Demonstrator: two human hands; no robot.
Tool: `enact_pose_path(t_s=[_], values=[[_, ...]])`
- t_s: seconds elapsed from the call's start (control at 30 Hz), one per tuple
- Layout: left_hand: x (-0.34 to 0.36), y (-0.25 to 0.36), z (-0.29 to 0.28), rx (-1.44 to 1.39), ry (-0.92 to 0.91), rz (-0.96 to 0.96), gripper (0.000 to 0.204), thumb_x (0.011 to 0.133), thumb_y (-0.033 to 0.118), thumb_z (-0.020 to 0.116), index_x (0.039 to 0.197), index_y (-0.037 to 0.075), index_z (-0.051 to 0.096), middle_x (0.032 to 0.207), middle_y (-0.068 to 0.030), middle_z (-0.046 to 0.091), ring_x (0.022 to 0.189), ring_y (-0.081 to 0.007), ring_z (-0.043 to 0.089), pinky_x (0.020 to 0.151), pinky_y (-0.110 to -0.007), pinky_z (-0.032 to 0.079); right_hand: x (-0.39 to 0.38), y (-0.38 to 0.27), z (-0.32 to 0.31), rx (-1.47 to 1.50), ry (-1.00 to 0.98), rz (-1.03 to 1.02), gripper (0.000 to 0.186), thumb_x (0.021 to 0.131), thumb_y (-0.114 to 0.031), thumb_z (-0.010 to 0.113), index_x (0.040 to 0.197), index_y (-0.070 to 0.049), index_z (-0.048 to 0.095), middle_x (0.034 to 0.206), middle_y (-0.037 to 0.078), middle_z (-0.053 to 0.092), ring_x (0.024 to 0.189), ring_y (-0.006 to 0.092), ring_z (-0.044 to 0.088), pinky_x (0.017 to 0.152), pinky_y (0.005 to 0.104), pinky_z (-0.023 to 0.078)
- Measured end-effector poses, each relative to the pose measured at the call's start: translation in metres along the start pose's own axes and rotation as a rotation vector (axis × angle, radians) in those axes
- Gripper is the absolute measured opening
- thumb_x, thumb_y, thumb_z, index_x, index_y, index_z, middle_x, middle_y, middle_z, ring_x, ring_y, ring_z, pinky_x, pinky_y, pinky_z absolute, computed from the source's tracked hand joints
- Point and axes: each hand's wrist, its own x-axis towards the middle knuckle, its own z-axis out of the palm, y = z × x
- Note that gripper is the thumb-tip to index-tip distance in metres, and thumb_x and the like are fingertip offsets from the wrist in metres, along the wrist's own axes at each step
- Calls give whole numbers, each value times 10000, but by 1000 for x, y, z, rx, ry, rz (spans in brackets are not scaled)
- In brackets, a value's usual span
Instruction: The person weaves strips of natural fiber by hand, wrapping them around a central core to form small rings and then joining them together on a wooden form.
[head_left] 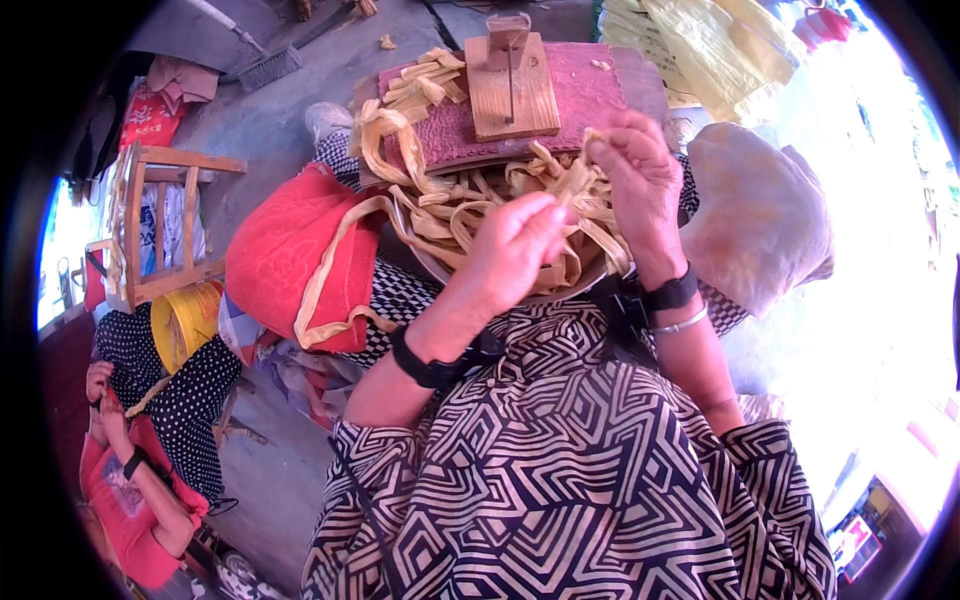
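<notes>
My left hand [508,250] and my right hand [638,185] are raised over a round basin [430,265] in my lap. A pale yellow, flat, fibrous strip [574,185] runs between them, pinched in the fingers of both. Many more such strips [470,215] lie tangled in the basin. One long strip [320,270] trails over a red cloth [290,245] on my left knee. Beyond the basin, a board covered with a pink towel [590,95] carries a wooden block [513,100] with a thin metal upright. Bundled strips [425,85] lie on the towel's left side.
A pale stained cloth [760,205] covers my right knee. Large yellowish sacks [700,55] lie at the back right. To the left stand a wooden chair frame [185,225] and a yellow bucket [190,320] by a seated person [140,490]. A broom [265,68] rests at the back left.
</notes>
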Motion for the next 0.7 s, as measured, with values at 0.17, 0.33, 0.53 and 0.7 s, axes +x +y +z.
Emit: enact_pose_path(t_s=[0.17, 0.33, 0.53, 0.7], values=[[-4, 1, -32, 914, 327, 496, 91, 879, 117, 548, 909, 44, 593, 669, -104, 546, 595, -261, 586, 547, -352, 457, 7, -20, -13, -30, -217, 251, 310, 856, -104, 637, 1151, -31, 574, 946, 50, 621, 815, 109, 579, 724, 241, 491], [0, 17, -30, 1199, 344, 621, 101, 848, 85, 576, 929, 32, 606, 797, -138, 606, 709, -327, 611, 593, -390, 477, 27, -46, -5, -496, -569, -422, 359, 810, -124, 659, 1147, -29, 579, 880, 92, 633, 758, 206, 610, 686, 285, 495], [-2, 36, -45, 979, 97, 517, 94, 873, 112, 561, 889, 25, 593, 737, -131, 584, 658, -324, 587, 572, -368, 449, 29, -61, -17, -515, -904, 402, 337, 780, -90, 643, 1109, -35, 591, 707, 124, 593, 615, 220, 575, 619, 293, 472], [6, 41, -43, 942, 38, 468, 99, 885, 108, 548, 891, 14, 580, 716, -162, 557, 630, -308, 552, 580, -349, 435, 25, -55, -4, -551, -698, -333, 273, 751, -99, 664, 1016, -53, 617, 819, 138, 641, 707, 280, 632, 610, 338, 490]])
